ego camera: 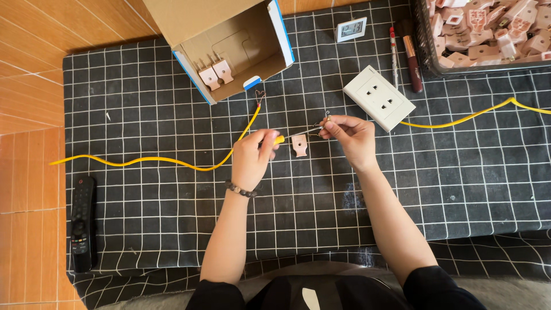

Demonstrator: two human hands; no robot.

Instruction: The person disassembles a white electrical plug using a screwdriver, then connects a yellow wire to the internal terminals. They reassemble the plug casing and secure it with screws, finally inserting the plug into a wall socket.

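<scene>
Both hands worked mid-assembly: left hand point(252, 158) gripped a screwdriver point(290, 136), right hand point(350, 135) pinched a screw point(328, 115); one plug point(299, 145) lay unfinished, two in the box point(229, 51).

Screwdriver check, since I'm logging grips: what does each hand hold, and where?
Left hand grips the screwdriver by its yellow handle; right hand pinches a small metal part at its fingertips.

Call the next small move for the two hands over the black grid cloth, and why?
Probably seat the tip of the yellow-handled screwdriver, gripped by the left hand, onto the small metal piece pinched in the right hand. The shaft already points at that piece, both are held above the cloth, and the pale pink plug half lies unheld just below. Whether the tip already touches is too small to tell.
</scene>
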